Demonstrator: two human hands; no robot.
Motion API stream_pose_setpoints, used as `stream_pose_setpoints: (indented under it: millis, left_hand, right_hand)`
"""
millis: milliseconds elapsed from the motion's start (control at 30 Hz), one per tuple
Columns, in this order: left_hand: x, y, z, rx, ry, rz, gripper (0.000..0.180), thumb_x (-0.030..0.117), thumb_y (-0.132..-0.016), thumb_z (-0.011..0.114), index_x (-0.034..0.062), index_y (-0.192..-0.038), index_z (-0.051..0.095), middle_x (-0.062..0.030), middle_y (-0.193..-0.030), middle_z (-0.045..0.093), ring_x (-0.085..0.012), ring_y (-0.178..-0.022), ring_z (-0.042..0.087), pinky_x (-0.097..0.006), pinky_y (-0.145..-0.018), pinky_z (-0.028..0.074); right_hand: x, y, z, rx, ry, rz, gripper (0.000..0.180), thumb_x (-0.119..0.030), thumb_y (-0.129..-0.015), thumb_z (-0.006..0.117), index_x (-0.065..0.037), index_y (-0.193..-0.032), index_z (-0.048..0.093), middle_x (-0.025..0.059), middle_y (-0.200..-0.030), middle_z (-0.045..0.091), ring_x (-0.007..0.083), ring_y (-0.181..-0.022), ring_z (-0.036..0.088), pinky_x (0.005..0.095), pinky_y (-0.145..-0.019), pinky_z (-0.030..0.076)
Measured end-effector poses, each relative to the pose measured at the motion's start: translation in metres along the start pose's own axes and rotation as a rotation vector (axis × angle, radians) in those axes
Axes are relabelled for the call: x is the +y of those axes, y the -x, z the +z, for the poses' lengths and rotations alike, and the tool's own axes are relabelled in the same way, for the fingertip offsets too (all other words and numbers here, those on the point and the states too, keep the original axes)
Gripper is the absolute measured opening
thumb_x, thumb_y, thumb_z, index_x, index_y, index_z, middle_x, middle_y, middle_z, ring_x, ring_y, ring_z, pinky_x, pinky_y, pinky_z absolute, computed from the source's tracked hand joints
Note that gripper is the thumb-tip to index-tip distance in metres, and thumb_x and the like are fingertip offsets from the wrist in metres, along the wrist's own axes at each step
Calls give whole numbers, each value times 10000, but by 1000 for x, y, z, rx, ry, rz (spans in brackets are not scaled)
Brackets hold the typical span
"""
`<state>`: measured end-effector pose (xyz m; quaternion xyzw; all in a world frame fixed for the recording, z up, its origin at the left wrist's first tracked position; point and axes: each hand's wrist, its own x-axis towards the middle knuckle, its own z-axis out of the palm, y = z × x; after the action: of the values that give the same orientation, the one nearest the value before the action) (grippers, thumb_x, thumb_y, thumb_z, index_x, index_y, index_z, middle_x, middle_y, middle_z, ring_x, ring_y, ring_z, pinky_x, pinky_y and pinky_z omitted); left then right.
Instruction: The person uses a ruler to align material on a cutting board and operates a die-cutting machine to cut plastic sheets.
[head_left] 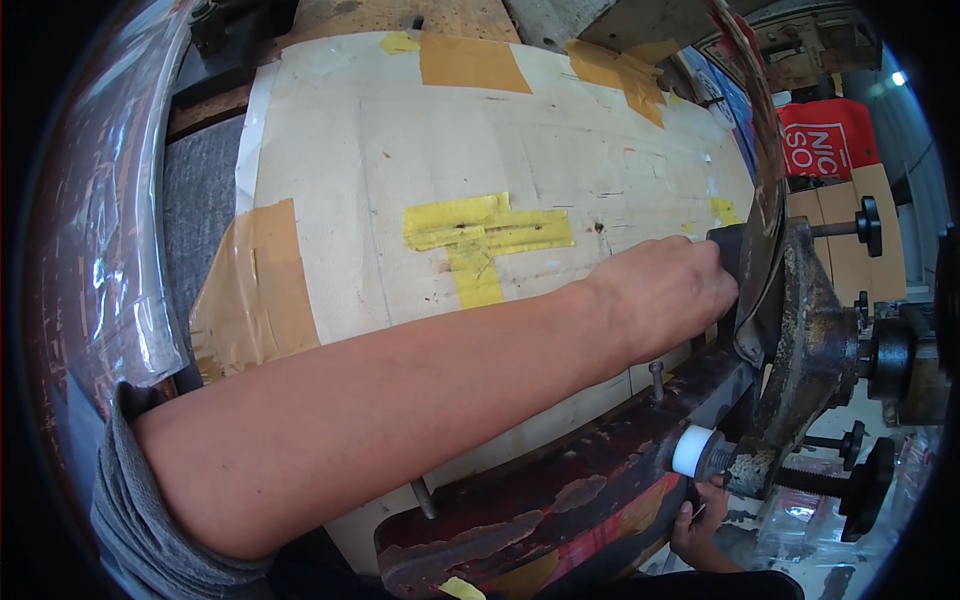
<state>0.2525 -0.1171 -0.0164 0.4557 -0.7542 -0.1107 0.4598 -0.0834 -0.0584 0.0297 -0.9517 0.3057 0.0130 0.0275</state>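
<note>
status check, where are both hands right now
Left hand reaching across the taped cardboard sheet, closed on a dark knob. Right hand low, under the machine frame.

My hands: two, left hand [668, 295] mid-right, right hand [700, 525] lower right. Black knobs: four at right edge. Yellow tape [485, 240] cross: one, centre. White cap [692, 451]: one, lower right.

Even daylight, glare on plastic sheet [110, 250] at left, strong fisheye bending, dark vignetted corners, sharp centre
</note>
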Motion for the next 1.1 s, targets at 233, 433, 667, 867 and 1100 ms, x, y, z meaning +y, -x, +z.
stream_pose_setpoints:
  millis: [233, 433, 667, 867, 1100]
  left_hand:
    - [1, 1, 4, 100, -2, 29, 70, 3, -652, 553, -22, -695, 602, -206, -718, 611, -349, -728, 633, -396, -642, 521]
    - [3, 1, -1, 20, -28, 30, 54, 12, -660, 553, -11, -679, 599, -187, -700, 609, -345, -723, 634, -394, -642, 521]
    - [3, 0, 1, 137, -74, 89, 68, 78, -675, 562, 37, -641, 604, -161, -652, 601, -324, -677, 630, -392, -602, 510]
    - [5, -1, -4, 78, -188, 32, 61, 89, -676, 567, 48, -654, 607, -156, -653, 603, -324, -682, 629, -393, -596, 504]
    - [2, 0, -1, 72, -115, 0, 75, 78, -681, 562, 32, -695, 619, -166, -665, 605, -331, -671, 627, -401, -595, 505]
  right_hand:
    - [-1, 1, 0, 24, -34, -12, 307, -173, -856, 478, 35, -1082, 469, 202, -1021, 506, 291, -919, 455, 419, -827, 334]
    - [4, 7, 4, 47, 38, -34, 310, -170, -859, 476, 30, -1096, 471, 195, -1031, 504, 277, -916, 450, 402, -817, 330]
    - [9, 18, 9, 51, -75, 45, 341, -185, -865, 477, 40, -1121, 473, 189, -1038, 489, 273, -936, 444, 392, -821, 341]
    - [3, 10, 10, 109, -54, 10, 347, -196, -876, 471, 44, -1125, 469, 188, -1041, 470, 281, -973, 438, 396, -866, 352]
    - [6, 11, 9, 132, -126, 17, 348, -194, -880, 463, 40, -1138, 460, 184, -1030, 456, 275, -971, 433, 384, -834, 362]
